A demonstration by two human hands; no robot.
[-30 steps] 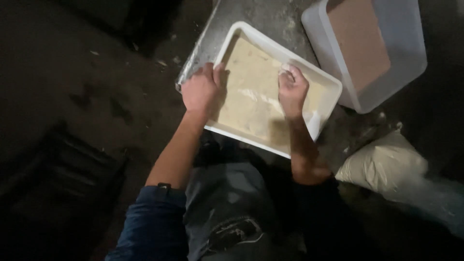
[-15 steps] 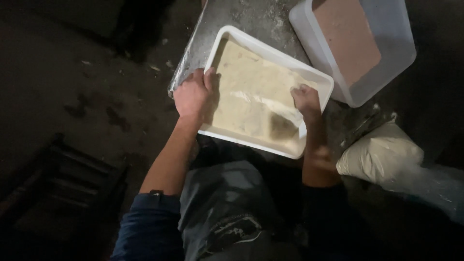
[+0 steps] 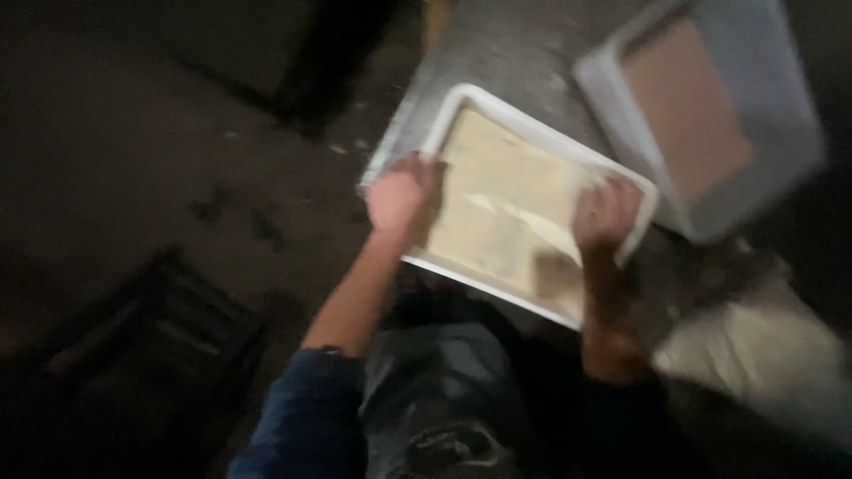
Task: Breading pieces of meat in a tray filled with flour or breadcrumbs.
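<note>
My left hand (image 3: 397, 200) curls over the left rim of the white tray (image 3: 532, 133) of pale mash, which sits on the grey counter (image 3: 506, 53) before me. My right hand (image 3: 605, 215) rests at its right rim; blur hides its grip. A white bin (image 3: 763, 98) stands just beside.

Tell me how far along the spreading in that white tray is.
Looks mostly done: pale beige material covers most of the white rectangular plastic tray. In hand: the left hand presses at the tray's left edge, the right hand at its right end. Left: a darker patch near the right wrist and a pale ridge across the middle look uneven. Blur hides finer detail and each hand's grip.
</note>
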